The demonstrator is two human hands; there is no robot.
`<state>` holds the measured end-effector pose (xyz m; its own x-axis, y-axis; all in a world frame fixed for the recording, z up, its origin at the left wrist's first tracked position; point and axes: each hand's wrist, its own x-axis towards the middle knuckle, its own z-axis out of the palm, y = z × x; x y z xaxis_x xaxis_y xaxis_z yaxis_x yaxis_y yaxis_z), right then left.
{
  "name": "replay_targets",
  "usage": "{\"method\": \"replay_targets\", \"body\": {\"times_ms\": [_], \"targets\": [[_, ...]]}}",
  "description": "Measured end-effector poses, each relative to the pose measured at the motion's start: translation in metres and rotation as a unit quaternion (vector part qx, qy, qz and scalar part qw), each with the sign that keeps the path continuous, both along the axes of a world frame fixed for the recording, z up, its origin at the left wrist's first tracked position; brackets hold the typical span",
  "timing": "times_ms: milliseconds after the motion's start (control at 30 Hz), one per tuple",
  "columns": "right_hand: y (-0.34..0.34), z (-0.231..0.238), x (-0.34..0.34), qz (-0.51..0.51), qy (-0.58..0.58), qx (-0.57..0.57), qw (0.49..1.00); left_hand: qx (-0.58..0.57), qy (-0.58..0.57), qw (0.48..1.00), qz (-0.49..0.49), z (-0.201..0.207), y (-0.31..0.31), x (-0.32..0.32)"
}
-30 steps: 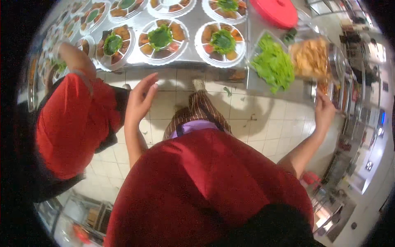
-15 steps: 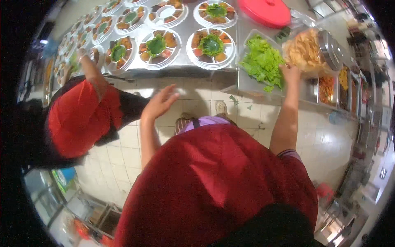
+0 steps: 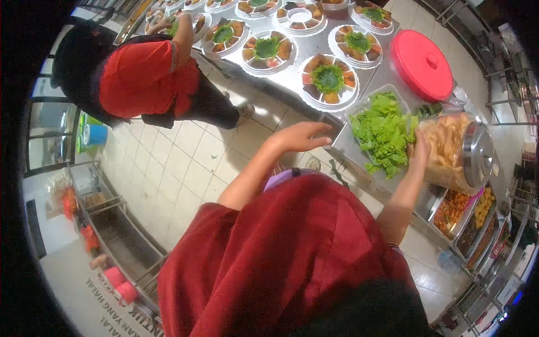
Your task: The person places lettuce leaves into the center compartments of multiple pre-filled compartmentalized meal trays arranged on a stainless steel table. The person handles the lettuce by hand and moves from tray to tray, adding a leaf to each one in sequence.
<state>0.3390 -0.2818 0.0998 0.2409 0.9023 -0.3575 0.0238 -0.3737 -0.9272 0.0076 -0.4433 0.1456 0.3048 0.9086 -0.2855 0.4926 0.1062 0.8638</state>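
1. Right hand (image 3: 420, 150) meets the right edge of the lettuce (image 3: 384, 132), fingers partly lost among the leaves; whether they pinch one cannot be told from this angle.
2. Left hand (image 3: 303, 136) hangs empty near the front edge of the tabletop (image 3: 311, 46), fingers loosely extended and apart.
3. Bright green, the lettuce sits heaped in a clear tub (image 3: 405, 102), between the nearest plate (image 3: 346, 103) and a jar (image 3: 443, 149) of tan pieces with a steel lid (image 3: 474, 154).
4. Behind the tub lies a round red lid (image 3: 421, 64), its knob facing up.
5. Sectioned white plates stand in rows to the left, most bearing food around a green centre; one plate (image 3: 297, 16) shows a bare white middle.
6. Orange-red food (image 3: 452, 212) and yellow food (image 3: 483, 206) fill trays just beside the jar.
7. At left, a co-worker (image 3: 137, 78) in red reaches over other plates, above a tiled floor (image 3: 185, 146).
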Motion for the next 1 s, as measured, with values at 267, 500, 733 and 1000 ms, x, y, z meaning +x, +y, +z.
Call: {"method": "replay_targets", "body": {"times_ms": [267,500,733,1000], "targets": [[-0.017,0.058,-0.009,0.123,0.209,0.070,0.968,-0.005,-0.170,0.982,0.088,-0.005,0.033,0.043],[-0.057,0.046,-0.054,0.209,0.017,0.201,0.957,0.046,-0.218,0.953,0.205,0.011,0.065,0.123],[-0.033,0.017,-0.018,0.217,-0.400,0.273,0.848,0.066,-0.255,0.904,0.338,-0.036,0.035,0.075],[0.029,-0.037,0.034,0.259,-0.363,0.103,0.889,0.008,-0.287,0.868,0.404,-0.066,-0.002,0.036]]}}
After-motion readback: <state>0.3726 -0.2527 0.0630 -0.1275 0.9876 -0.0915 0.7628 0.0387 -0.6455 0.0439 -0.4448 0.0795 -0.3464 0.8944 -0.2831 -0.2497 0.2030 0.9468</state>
